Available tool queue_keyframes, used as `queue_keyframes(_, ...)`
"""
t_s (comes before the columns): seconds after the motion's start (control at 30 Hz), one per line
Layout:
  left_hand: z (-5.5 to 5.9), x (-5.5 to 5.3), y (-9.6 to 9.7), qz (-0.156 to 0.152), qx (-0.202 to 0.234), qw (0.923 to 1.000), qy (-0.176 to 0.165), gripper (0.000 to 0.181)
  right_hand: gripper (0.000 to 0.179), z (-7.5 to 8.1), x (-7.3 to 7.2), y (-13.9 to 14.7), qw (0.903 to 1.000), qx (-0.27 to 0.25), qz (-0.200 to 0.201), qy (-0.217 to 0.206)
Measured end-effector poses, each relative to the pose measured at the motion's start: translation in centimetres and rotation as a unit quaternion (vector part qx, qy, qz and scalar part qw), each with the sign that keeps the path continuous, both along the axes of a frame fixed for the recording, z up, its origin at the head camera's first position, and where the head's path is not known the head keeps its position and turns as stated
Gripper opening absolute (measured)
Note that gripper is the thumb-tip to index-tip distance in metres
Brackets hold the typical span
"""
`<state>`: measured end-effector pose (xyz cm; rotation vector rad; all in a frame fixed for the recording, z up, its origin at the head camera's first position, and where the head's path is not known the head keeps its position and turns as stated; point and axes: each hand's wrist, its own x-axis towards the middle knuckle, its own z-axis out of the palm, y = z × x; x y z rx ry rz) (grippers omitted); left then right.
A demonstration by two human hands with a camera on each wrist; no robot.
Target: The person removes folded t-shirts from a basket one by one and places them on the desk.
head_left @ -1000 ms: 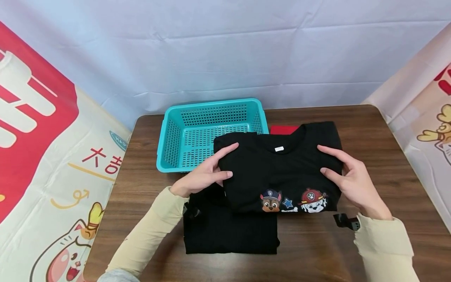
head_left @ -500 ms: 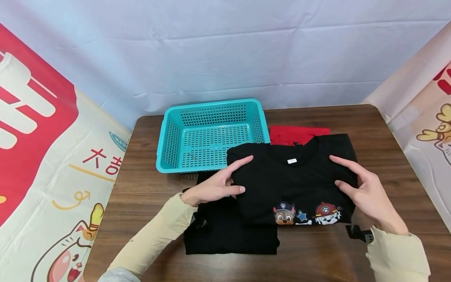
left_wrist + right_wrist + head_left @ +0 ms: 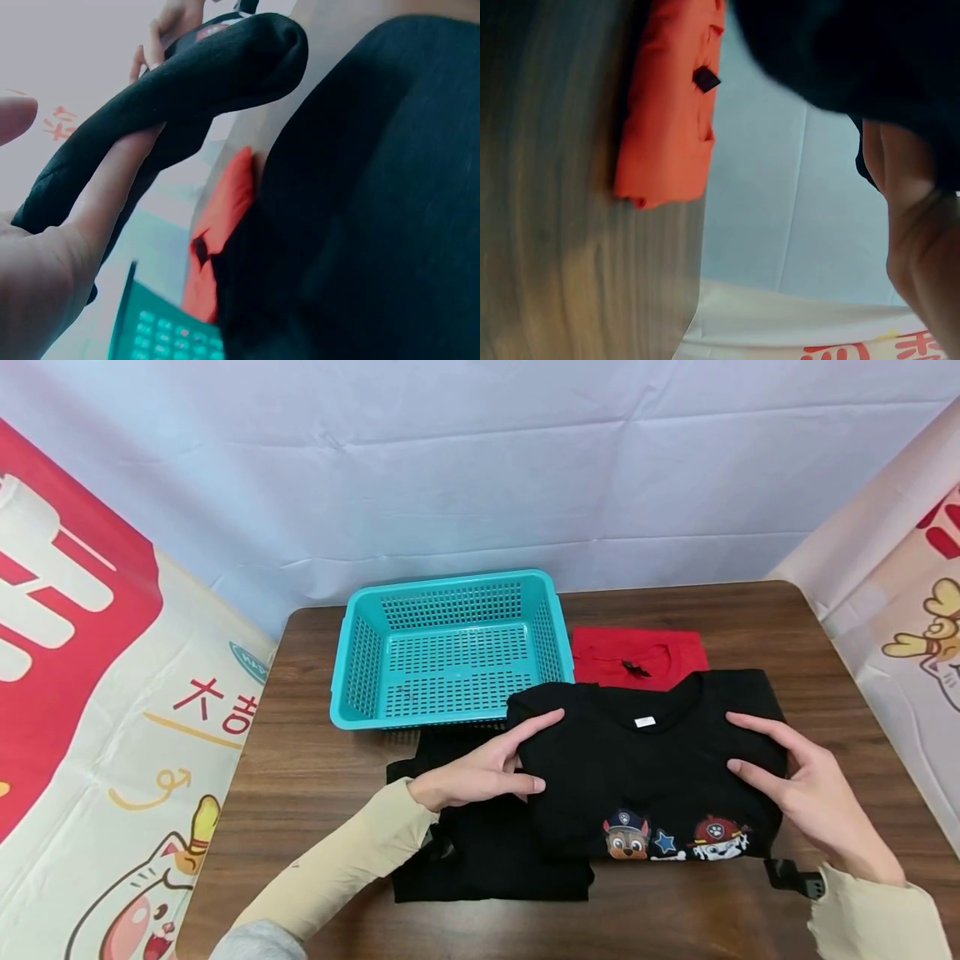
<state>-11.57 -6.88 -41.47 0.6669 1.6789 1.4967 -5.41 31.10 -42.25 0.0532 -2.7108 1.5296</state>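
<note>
A folded black T-shirt (image 3: 652, 768) with a white neck label and cartoon dog prints spans between both hands. My left hand (image 3: 487, 768) grips its left side, thumb on top; in the left wrist view, fingers (image 3: 112, 180) reach beneath the fold. On the opposite side, my right hand (image 3: 817, 797) holds the shirt's edge between thumb and fingers. Both wrist views show the shirt raised off the table. Below and left of it lies another folded black garment (image 3: 487, 868), partly covered by the shirt and left arm. A folded red garment (image 3: 637, 652) lies just behind.
A turquoise plastic basket (image 3: 339, 668) with perforated walls stands at the back left, beside the red garment. Nothing shows inside it. The brown wooden table (image 3: 675, 910) ends at a pale cloth backdrop (image 3: 480, 468), with printed cloths on both sides.
Both hands have carried the T-shirt rightward and toward the front of the table. More of the red garment and the basket is uncovered. The other black garment has stayed put.
</note>
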Motion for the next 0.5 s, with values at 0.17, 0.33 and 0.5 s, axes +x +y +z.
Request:
queue_keyframes(0.17, -0.7, 0.5, 1.0, 0.009, 0.013, 0.9992, -0.036, 0.082, 0.052, -0.4, 0.4, 1.0, 0.9998, 0.018, -0.009, 0.000)
queue_keyframes(0.33, -1.2, 0.8, 2.4, 0.002, 0.013, 0.9990, -0.042, 0.083, 0.052, -1.1, 0.9, 2.0, 0.9993, 0.033, -0.017, -0.004)
queue_keyframes(0.5, -1.5, 1.1, 3.6, -0.007, 0.005, 0.9986, -0.053, 0.083, 0.052, -1.9, 1.3, 3.1, 0.9978, 0.060, -0.026, -0.006)
